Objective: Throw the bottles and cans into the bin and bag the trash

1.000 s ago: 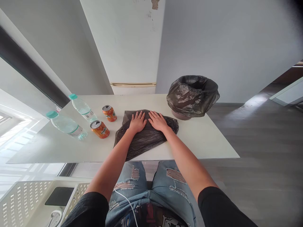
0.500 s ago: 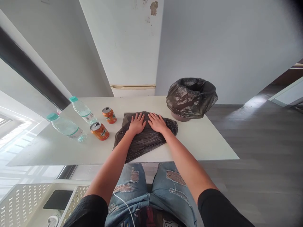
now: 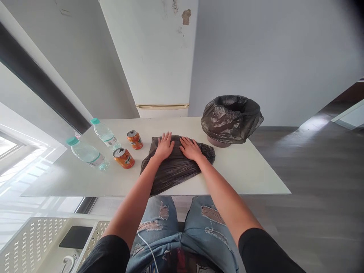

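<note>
Resting palm-down rather than gripping, with left hand (image 3: 164,148) and right hand (image 3: 191,149) spread on the dark plastic bag (image 3: 173,172), fingers (image 3: 166,138) loosely extended; pinching none of the film, as far as can be seen. Compared with half a second ago, showing only a slight change: a somewhat wider gap between the hands, from drawing the left a little outward. Probably amounts to a small readjustment in flattening the bag rather than a new step. Lying creased on the white table (image 3: 247,170), reaching the near edge with one corner.

Standing to the left: a near orange can (image 3: 123,159) and a far orange can (image 3: 135,140), and past them a near bottle (image 3: 87,153) and a far bottle (image 3: 104,135). Sitting just beside the bunched right end: a bin (image 3: 217,142) under a dark liner (image 3: 227,123). Blocking neither palm now, but likely to limit any wide sideways sweep. Crossing the bag's left part with the left forearm (image 3: 133,195), so hiding some of it from view.
</note>
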`<state>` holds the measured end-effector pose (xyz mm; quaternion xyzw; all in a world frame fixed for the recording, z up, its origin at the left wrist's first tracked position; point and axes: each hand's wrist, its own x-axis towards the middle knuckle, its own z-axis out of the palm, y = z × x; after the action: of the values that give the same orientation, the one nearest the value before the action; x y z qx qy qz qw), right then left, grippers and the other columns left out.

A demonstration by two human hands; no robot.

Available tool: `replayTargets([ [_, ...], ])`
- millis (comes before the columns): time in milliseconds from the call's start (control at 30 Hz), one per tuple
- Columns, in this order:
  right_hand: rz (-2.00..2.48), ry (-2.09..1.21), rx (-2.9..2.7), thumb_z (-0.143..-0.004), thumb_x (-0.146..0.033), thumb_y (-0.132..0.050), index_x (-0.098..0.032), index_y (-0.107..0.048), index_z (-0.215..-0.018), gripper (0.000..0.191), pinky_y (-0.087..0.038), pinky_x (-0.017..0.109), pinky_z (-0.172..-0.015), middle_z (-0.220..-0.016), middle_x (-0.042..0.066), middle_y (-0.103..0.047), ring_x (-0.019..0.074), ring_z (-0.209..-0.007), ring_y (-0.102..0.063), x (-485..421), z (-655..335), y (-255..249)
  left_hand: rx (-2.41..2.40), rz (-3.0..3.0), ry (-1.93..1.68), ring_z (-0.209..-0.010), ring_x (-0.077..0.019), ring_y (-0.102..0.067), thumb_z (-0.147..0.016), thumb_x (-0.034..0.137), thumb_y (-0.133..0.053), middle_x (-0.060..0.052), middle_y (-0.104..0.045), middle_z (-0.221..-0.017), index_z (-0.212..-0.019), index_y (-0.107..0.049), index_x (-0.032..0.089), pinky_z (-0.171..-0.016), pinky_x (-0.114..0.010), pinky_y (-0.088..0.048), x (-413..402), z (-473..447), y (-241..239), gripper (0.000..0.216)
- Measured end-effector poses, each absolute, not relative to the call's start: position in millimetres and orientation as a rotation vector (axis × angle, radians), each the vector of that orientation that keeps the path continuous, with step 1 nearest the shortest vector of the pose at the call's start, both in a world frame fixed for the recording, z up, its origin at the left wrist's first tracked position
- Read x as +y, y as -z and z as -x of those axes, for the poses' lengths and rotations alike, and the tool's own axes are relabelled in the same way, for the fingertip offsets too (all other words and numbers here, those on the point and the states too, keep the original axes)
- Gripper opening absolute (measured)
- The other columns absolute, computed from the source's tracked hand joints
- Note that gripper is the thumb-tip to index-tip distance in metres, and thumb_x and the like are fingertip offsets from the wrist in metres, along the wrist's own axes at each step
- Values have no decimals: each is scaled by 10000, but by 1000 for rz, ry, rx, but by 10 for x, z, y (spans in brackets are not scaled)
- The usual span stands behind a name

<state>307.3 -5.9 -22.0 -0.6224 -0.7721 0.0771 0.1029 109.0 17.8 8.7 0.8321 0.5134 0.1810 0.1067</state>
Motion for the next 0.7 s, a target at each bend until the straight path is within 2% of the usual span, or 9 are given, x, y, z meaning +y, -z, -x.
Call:
replayTargets([
  [133,1841,-242,-2290,-1111,-476,-224,-199,-289,-1711,663,-125,527,-1348,-1789,52,-210,220,-1668,-167,-54,-3074,211,1362,-2653,-491,-1643,-337,-253,-1106,429,-331,-143,-352,-1737,-1684,-335,159,-1327,-586,-217,-112,-961,-97,638],
  [233,1840,-236,-2297,-1108,-478,-218,-212,-283,-1714,665,-129,517,-1350,-1792,44,-202,219,-1669,-164,-44,-3080,226,1417,-2689,-342,-1645,-403,-209,-1094,504,-369,-150,-298,-1756,-1692,-329,163,-1308,-658,-212,-319,-873,52,690],
  [333,1841,-220,-2300,-1104,-486,-200,-203,-274,-1717,679,-103,543,-1353,-1792,36,-198,228,-1672,-148,-39,-3084,241,1468,-2689,-259,-1647,-411,-192,-1094,516,-359,-114,-267,-1769,-1715,-279,208,-1297,-697,-207,-384,-821,176,698],
  [433,1864,-224,-2302,-1102,-500,-187,-217,-256,-1723,686,-64,583,-1349,-1796,27,-181,242,-1678,-113,-48,-3082,229,1476,-2701,-232,-1652,-397,-184,-1095,520,-347,-78,-243,-1778,-1713,-287,230,-1305,-689,-203,-362,-818,206,686],
  [567,1881,-251,-2318,-1101,-503,-167,-212,-236,-1728,695,-87,567,-1351,-1800,18,-151,232,-1678,-115,-71,-3076,183,1498,-2688,-223,-1651,-397,-185,-1095,532,-341,-61,-229,-1780,-1709,-303,235,-1309,-685,-198,-352,-837,189,684],
  [700,1898,-262,-2323,-1100,-513,-155,-219,-223,-1731,699,-85,558,-1352,-1802,15,-138,224,-1679,-108,-79,-3076,164,1542,-2658,-259,-1648,-394,-200,-1097,547,-327,-85,-255,-1772,-1704,-317,200,-1317,-652,-210,-339,-722,207,698],
])
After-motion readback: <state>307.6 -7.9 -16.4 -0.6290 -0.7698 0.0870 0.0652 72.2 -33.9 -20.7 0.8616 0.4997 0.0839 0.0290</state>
